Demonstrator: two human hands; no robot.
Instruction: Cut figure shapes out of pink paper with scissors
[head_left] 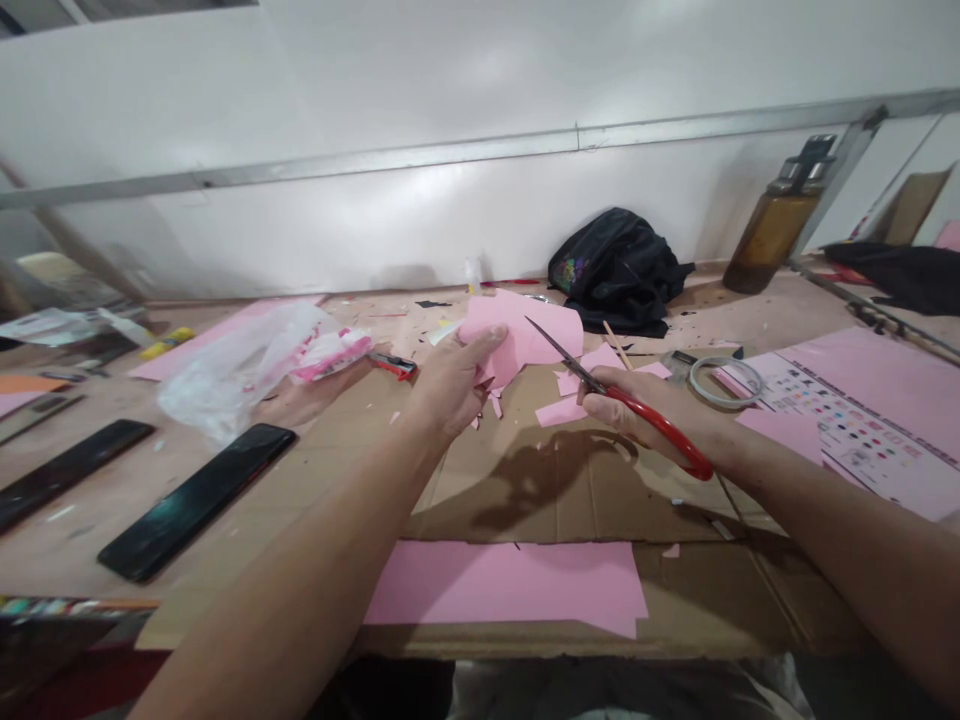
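- The left hand (450, 385) is holding a pink paper (525, 335) above the cardboard (555, 490), with the thumb and fingers pinching its left edge.
- The right hand (660, 415) is gripping red scissors (637, 405), fingers closed around the handles; the blades are standing open, pointing at the paper.
- Flattened cardboard is covering the middle of the table (67, 545), and a large pink sheet (510, 585) is lying on its near edge.
- Pink scraps (577, 400) are lying just beyond the scissors.
- Two dark phones (195, 500) are lying to the left, near a plastic bag (240, 365).
- A tape roll (726, 382) and a printed sheet (862, 420) are lying to the right.
- A black bag (615, 268) and a brown bottle (772, 225) are standing by the white wall (375, 100).
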